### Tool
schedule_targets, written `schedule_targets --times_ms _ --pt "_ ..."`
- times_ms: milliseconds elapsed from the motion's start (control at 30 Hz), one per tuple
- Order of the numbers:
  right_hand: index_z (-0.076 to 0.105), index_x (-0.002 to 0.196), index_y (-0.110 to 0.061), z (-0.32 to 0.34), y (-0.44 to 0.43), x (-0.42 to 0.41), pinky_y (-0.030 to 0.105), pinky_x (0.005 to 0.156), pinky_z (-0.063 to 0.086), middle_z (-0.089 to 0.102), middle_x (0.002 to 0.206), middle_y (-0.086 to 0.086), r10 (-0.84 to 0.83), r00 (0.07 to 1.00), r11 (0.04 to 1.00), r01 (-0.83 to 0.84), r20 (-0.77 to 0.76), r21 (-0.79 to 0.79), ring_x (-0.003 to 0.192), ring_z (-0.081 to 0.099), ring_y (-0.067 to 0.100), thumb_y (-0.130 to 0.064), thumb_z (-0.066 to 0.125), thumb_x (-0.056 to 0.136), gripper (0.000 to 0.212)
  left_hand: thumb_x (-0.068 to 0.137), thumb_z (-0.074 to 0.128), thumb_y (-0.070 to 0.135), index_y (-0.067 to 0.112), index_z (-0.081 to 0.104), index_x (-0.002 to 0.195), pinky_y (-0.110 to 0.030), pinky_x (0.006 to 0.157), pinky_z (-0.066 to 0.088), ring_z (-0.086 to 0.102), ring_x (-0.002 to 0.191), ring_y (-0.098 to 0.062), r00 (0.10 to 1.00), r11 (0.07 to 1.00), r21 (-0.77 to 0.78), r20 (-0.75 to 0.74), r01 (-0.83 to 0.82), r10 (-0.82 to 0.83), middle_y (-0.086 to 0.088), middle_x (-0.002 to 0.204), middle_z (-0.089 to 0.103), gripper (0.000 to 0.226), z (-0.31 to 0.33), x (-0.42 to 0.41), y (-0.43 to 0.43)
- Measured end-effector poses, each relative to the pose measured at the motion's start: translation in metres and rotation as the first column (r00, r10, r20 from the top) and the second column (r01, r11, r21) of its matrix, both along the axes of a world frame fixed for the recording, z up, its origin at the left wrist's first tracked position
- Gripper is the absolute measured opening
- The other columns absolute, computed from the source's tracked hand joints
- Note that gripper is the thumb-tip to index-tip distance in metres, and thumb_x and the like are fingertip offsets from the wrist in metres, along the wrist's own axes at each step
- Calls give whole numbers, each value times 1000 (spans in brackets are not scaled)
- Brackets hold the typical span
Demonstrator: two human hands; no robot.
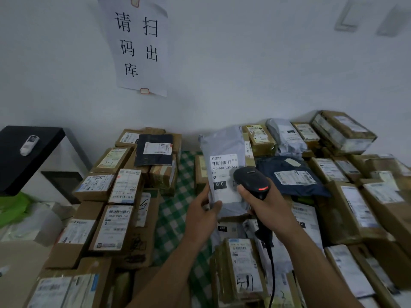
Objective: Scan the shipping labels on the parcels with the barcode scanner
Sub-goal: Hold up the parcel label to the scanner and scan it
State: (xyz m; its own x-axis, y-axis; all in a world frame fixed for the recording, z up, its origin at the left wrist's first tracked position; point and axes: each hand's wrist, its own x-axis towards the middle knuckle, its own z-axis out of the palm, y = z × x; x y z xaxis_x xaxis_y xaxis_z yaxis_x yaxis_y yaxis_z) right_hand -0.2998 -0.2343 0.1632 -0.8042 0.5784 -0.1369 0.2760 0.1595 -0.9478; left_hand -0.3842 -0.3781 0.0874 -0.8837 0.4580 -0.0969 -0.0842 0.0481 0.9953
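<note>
My left hand (203, 211) grips the lower edge of a grey poly-bag parcel (223, 143) and holds it upright above the table. Its white shipping label (223, 168) with a barcode and a black "010" box faces me. My right hand (270, 208) holds a black corded barcode scanner (252, 181) by the handle. The scanner's head sits right in front of the label's right side and hides part of it. A red light glows on the scanner's back.
Brown cardboard parcels (115, 227) with labels are stacked left and right on a green checked tablecloth (173, 210). A dark blue bag parcel (291, 174) lies right of the scanner. A black side table (26, 150) stands far left. A paper sign (138, 45) hangs on the wall.
</note>
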Motion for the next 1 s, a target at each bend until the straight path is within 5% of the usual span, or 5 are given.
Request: schedule_targets --times_ms 133,233,467,633,1000 --pt "55 131 -33 10 -6 7 10 70 47 68 112 -20 21 1000 1000 -21 18 22 93 64 -13 -51 78 84 55 99 66 11 45 48 141 -25 84 61 67 101 9 999 999 3 -4 -32 32 31 115 63 56 -5 1 -7" --pt "55 129 -34 18 -8 9 17 70 49 70 110 -12 28 999 999 -29 28 27 97 68 3 -53 78 84 54 97 69 11 40 47 145 -36 89 62 68 110 0 996 997 -10 -47 -75 75 23 127 64 60 -16 -7 -5" --pt "62 122 -36 36 -14 7 26 64 54 78 86 1 178 982 984 -177 57 -30 67 71 12 -49 71 93 33 95 70 5 28 46 152 -32 99 57 60 121 -10 979 980 -142 -168 -140 116 13 136 59 66 -40 -28 -3" --pt "60 121 -42 35 -22 7 24 61 54 78 85 2 219 972 975 -215 88 -51 65 69 11 -52 72 91 34 94 68 3 24 42 156 -43 96 59 63 123 -22 974 970 -155 -160 -186 161 -4 143 61 70 -47 -34 -5" --pt "63 118 -43 39 -28 10 24 60 53 73 77 4 271 958 962 -266 87 -65 63 66 12 -47 70 95 25 94 69 4 21 41 157 -41 103 55 58 127 -23 970 960 -196 -174 -201 168 -5 143 59 70 -49 -37 -10"
